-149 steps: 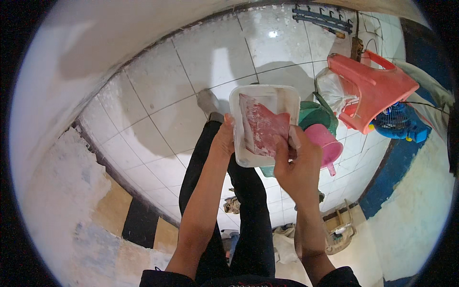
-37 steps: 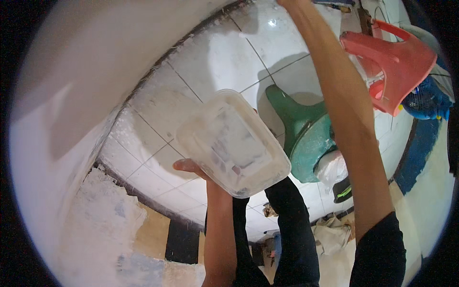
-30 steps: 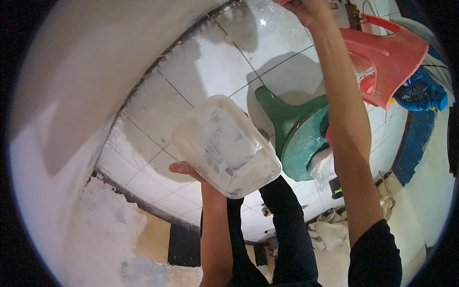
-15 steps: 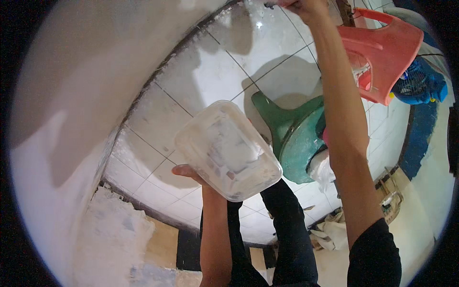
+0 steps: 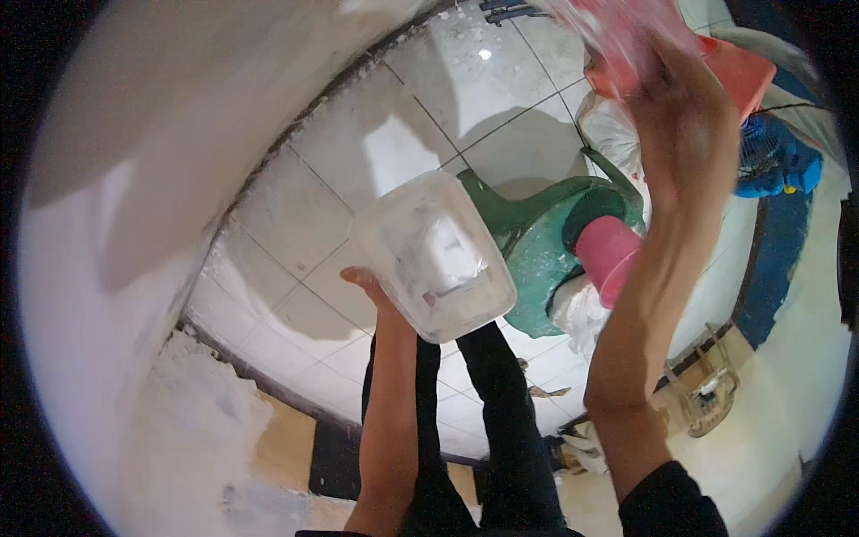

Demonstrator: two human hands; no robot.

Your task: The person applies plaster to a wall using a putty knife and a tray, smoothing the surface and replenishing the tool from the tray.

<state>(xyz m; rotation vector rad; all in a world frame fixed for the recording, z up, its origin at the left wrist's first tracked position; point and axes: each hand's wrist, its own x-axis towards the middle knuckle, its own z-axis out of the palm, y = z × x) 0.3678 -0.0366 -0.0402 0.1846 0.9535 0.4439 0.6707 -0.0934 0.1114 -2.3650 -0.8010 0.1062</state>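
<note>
The white tiled floor [image 5: 295, 215] spreads out below you, and on it stands the green plastic basin [image 5: 537, 251], your landmark here. Past the basin, toward the top right, there's a red plastic chair [image 5: 743, 76] with a blue fan [image 5: 774, 161] just beside it. A pink cup [image 5: 608, 255] sits at the basin's right edge. To the basin's left, overlapping its rim in view, your left hand [image 5: 376, 291] holds up a clear plastic container [image 5: 434, 255], fingers wrapped under its base, the tub tilted and smeared white inside. Above and to the right of the basin, your right hand [image 5: 684, 107] is raised high, fingers closed on something pink and blurred [image 5: 626, 27]; what it is, I cannot tell.
</note>
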